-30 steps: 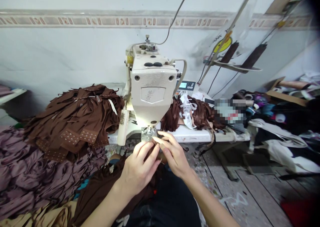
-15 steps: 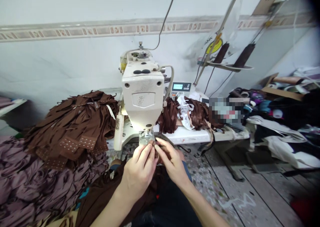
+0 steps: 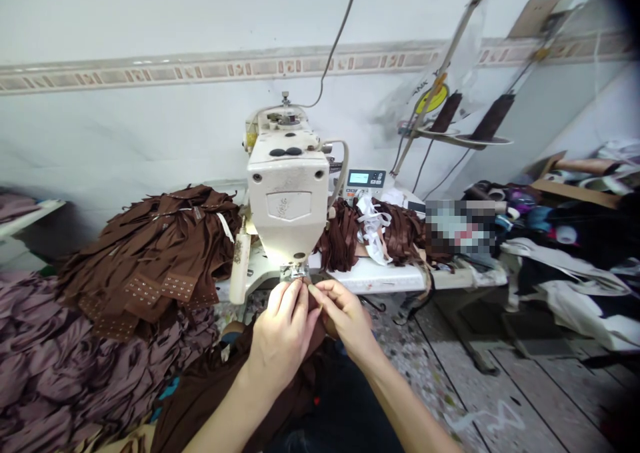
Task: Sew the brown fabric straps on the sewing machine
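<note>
From my remote seat I'm watching mauve cloth (image 3: 50,366) heaped near left, a brown pile (image 3: 145,246) beyond it, the left hand (image 3: 281,336), fingers nearly closed, pinching brown fabric (image 3: 316,334) just nearside of the sewing machine (image 3: 287,220), the right hand (image 3: 347,314) pinching it too, thumb against fingers, and brown bundles (image 3: 403,230) far right.

A mauve cloth heap (image 3: 95,380) lies left, white fabric (image 3: 580,313) far right.

Bare forearms (image 3: 400,393); dark, blue-black clothing (image 3: 343,406) between them, probably trousers, though dimly seen.
</note>
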The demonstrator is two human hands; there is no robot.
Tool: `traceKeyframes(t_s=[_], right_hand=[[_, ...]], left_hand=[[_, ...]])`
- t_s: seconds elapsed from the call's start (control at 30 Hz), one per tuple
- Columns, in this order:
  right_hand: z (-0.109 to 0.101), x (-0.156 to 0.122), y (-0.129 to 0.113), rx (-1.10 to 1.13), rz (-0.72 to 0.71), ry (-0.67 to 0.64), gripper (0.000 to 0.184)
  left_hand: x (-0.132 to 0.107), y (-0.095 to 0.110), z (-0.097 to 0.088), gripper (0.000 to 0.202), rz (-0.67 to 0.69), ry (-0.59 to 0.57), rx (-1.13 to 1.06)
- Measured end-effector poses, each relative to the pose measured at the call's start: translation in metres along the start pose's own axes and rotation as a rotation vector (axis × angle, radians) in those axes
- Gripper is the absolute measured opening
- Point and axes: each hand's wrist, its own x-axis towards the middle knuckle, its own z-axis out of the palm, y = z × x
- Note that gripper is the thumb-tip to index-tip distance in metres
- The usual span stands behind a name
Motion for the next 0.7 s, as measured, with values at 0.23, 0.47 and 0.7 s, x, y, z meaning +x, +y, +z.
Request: traceKeyframes(t_s=[0.23, 0.47, 0.7], right_hand=[[-0.007, -0.008, 0.037, -0.005, 0.1, 0.089, 0.054], [-0.015, -0.033, 0.061, -0.049, 0.111, -0.27, 0.08], [-0.022, -0.025, 0.025, -0.106, 0.221, -0.374, 0.038]], left_hand=[[-0.007, -0.008, 0.003, 0.044, -0.041, 0.011, -0.13], [-0.034, -0.02, -0.012, 0.042, -0.223, 0.028, -0.484], [-0.105, -0.037, -0.007, 0.021, -0.493, -0.132, -0.457]])
